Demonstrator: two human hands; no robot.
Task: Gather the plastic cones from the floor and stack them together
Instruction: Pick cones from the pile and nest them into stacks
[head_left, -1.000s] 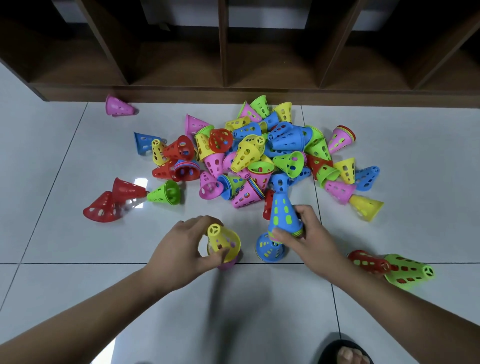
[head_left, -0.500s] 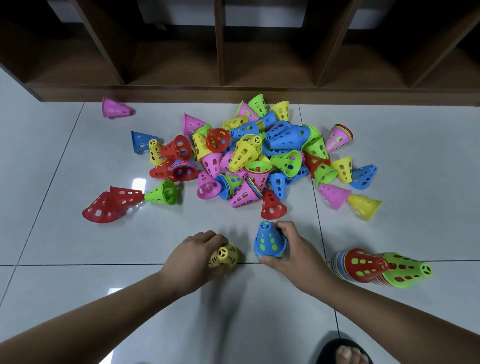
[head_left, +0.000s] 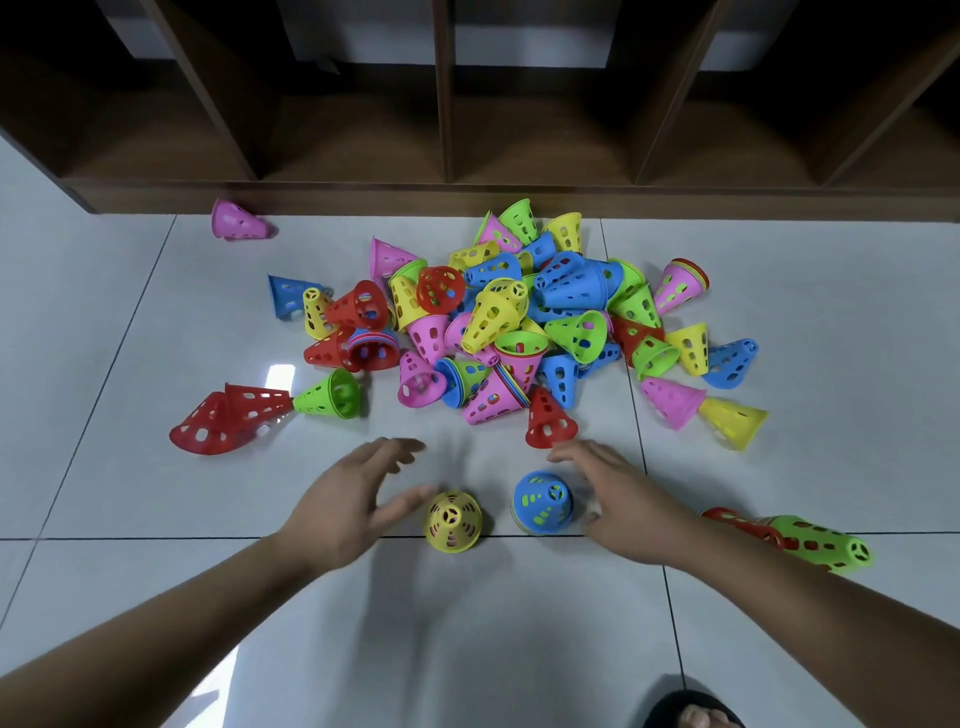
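Observation:
A heap of plastic cones (head_left: 519, 322) in pink, blue, yellow, green and red lies on the tiled floor. Two short stacks stand upright near me: a yellow-topped stack (head_left: 452, 521) and a blue-topped stack (head_left: 543, 501). My left hand (head_left: 348, 499) hovers open just left of the yellow stack, fingers spread, holding nothing. My right hand (head_left: 623, 499) is open right of the blue stack, fingers stretched toward a lone red cone (head_left: 548, 421). A long stack with a green end (head_left: 815, 543) lies on its side behind my right forearm.
A dark wooden shelf unit (head_left: 467, 197) runs along the far edge of the floor. A stray pink cone (head_left: 236, 221) lies at the far left, red cones (head_left: 223, 421) and a green cone (head_left: 332, 393) at the left. My foot (head_left: 696, 714) shows at the bottom.
Both hands have let go of their stacks, which now stand on the floor. The hands have lifted and spread open, reaching toward the heap.

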